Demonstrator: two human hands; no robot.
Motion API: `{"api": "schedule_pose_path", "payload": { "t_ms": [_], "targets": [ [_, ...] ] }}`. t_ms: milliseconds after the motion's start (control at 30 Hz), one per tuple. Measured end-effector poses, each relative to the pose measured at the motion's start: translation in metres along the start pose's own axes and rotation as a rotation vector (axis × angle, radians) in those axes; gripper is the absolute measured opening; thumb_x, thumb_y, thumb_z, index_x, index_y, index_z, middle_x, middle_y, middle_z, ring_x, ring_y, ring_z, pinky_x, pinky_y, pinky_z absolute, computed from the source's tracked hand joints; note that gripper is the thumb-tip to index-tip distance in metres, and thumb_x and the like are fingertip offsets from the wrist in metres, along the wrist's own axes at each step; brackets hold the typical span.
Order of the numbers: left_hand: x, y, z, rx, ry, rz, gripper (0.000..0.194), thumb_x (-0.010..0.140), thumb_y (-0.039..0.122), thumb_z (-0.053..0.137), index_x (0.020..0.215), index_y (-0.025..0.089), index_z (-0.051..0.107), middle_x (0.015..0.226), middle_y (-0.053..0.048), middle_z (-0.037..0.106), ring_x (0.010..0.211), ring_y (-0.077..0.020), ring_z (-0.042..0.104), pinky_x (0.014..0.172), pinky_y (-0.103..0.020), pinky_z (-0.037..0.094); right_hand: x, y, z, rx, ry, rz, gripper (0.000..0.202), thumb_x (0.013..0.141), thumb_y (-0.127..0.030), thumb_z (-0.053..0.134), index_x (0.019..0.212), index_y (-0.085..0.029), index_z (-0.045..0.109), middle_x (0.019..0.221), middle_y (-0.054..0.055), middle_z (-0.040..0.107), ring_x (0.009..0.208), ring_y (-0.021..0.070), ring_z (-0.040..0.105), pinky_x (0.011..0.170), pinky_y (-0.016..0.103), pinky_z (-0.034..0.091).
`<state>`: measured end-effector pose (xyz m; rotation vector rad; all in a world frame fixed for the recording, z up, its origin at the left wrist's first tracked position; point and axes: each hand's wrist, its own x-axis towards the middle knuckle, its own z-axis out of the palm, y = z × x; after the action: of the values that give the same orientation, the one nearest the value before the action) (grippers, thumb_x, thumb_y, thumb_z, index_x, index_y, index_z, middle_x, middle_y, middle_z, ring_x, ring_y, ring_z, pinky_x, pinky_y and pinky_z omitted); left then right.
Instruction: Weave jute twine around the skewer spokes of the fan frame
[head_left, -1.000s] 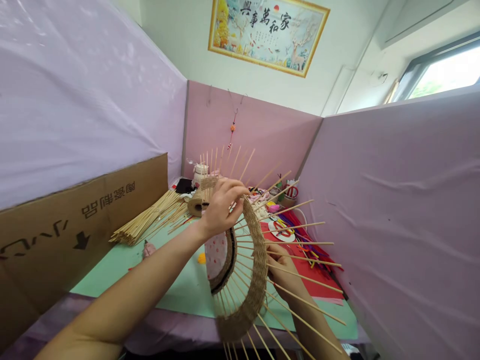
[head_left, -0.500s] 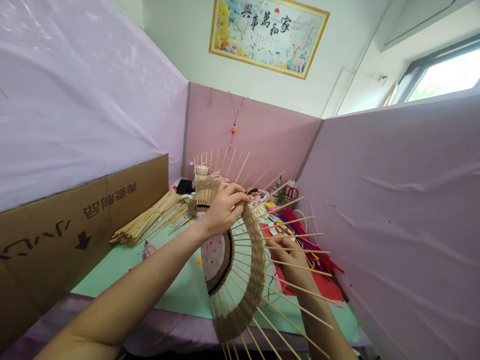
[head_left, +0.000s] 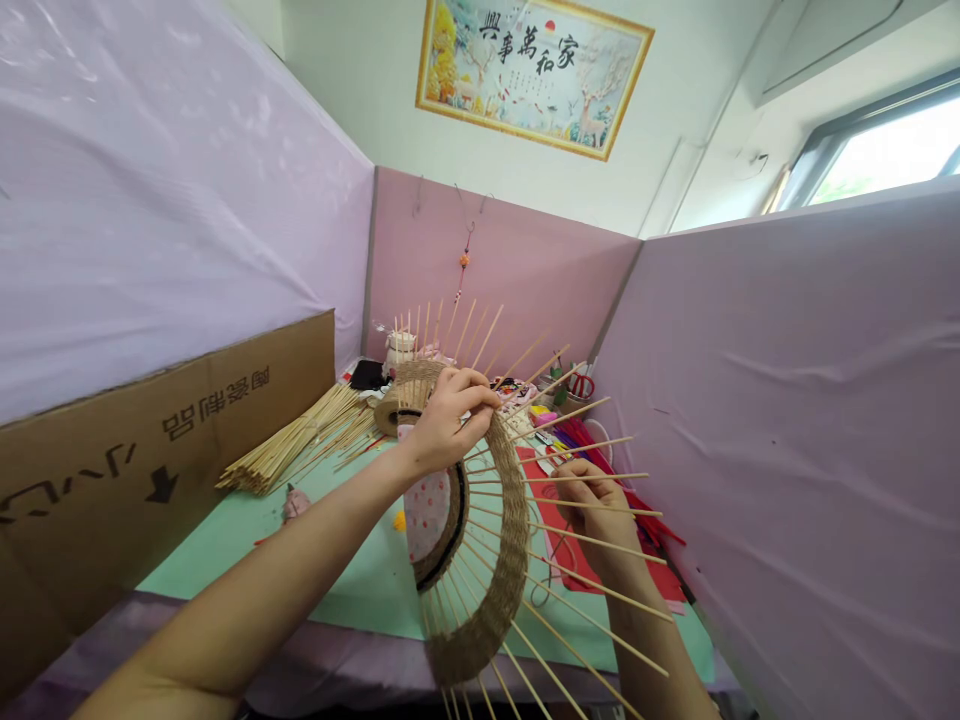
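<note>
A round twine weaving (head_left: 512, 540) on thin wooden sticks stands tilted above the table, its stick ends radiating outward. Its centre is pink dotted cloth (head_left: 429, 505), ringed by a narrow brown and black woven band. My left hand (head_left: 457, 410) is closed on the upper rim of the weaving, thumb and fingers pinched around it. To the right, my right hand (head_left: 596, 505) is among the sticks with fingers pinched together. Thin twine (head_left: 546, 590) hangs in loops below these fingers; the fingertips partly hide the pinched strand.
A bundle of wooden sticks (head_left: 292, 440) lies at left beside a cardboard panel (head_left: 172, 450). Behind the weaving is a roll of twine (head_left: 387, 415). Red sheets (head_left: 577, 560) and coloured pipe cleaners (head_left: 581, 440) lie at right. Purple-covered partitions (head_left: 787, 400) enclose the table.
My right hand has moved a little to the right, away from the woven rim, and more of the twine loop shows. My left hand and the weaving have stayed nearly in place.
</note>
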<state>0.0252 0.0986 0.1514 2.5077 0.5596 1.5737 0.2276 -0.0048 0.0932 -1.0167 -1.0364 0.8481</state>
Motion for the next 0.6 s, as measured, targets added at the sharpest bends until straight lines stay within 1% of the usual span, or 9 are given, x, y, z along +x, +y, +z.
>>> {"api": "schedule_pose_path", "payload": {
  "t_ms": [67,167,267,367,467,600],
  "targets": [
    [0.000,0.000,0.000,-0.004,0.003,-0.004,0.019,0.089,0.020,0.049,0.089,0.020,0.067,0.101,-0.006,0.062,0.101,-0.0205,0.049,0.093,-0.037,0.041,-0.001,0.003,0.000,-0.008,-0.008,-0.002,0.034,0.064,-0.045,0.080,0.065,-0.019,0.058,0.050,-0.007,0.036,0.045,0.0061,0.024,0.043,0.023,0.018],
    [0.001,0.000,0.001,-0.010,0.006,-0.024,0.017,0.089,0.022,0.050,0.087,0.020,0.067,0.100,-0.006,0.062,0.100,-0.0205,0.049,0.093,-0.037,0.041,-0.002,0.009,0.001,-0.042,-0.010,-0.003,0.031,0.066,-0.045,0.079,0.068,-0.018,0.063,0.052,-0.006,0.041,0.046,0.0064,0.027,0.044,0.023,0.019],
    [0.001,0.000,0.000,-0.020,0.004,-0.037,0.017,0.089,0.024,0.051,0.086,0.020,0.067,0.100,-0.006,0.062,0.100,-0.0208,0.050,0.093,-0.038,0.041,-0.005,0.014,0.003,-0.088,-0.009,0.014,0.034,0.065,-0.047,0.079,0.067,-0.017,0.065,0.055,-0.004,0.047,0.049,0.0069,0.030,0.046,0.023,0.021],
    [0.001,0.001,-0.001,-0.028,0.003,-0.035,0.016,0.089,0.024,0.052,0.086,0.020,0.067,0.100,-0.006,0.062,0.100,-0.0209,0.050,0.094,-0.039,0.041,-0.008,0.015,0.005,-0.133,-0.029,0.042,0.036,0.063,-0.050,0.080,0.069,-0.016,0.068,0.055,-0.002,0.049,0.049,0.0075,0.031,0.047,0.023,0.023],
    [0.002,0.001,-0.001,-0.030,-0.001,-0.045,0.017,0.089,0.024,0.051,0.085,0.020,0.067,0.099,-0.006,0.062,0.100,-0.0208,0.051,0.095,-0.039,0.040,-0.008,0.013,0.003,-0.142,-0.028,0.031,0.035,0.062,-0.049,0.080,0.068,-0.017,0.068,0.054,-0.002,0.049,0.049,0.0081,0.032,0.047,0.023,0.023],
    [0.002,-0.001,0.000,-0.042,-0.010,-0.043,0.016,0.089,0.023,0.052,0.085,0.020,0.067,0.100,-0.006,0.062,0.101,-0.0208,0.051,0.095,-0.039,0.040,-0.006,0.011,-0.002,-0.131,-0.022,0.003,0.033,0.064,-0.048,0.079,0.068,-0.017,0.066,0.054,-0.003,0.047,0.049,0.0082,0.033,0.046,0.023,0.024]
  ]
}}
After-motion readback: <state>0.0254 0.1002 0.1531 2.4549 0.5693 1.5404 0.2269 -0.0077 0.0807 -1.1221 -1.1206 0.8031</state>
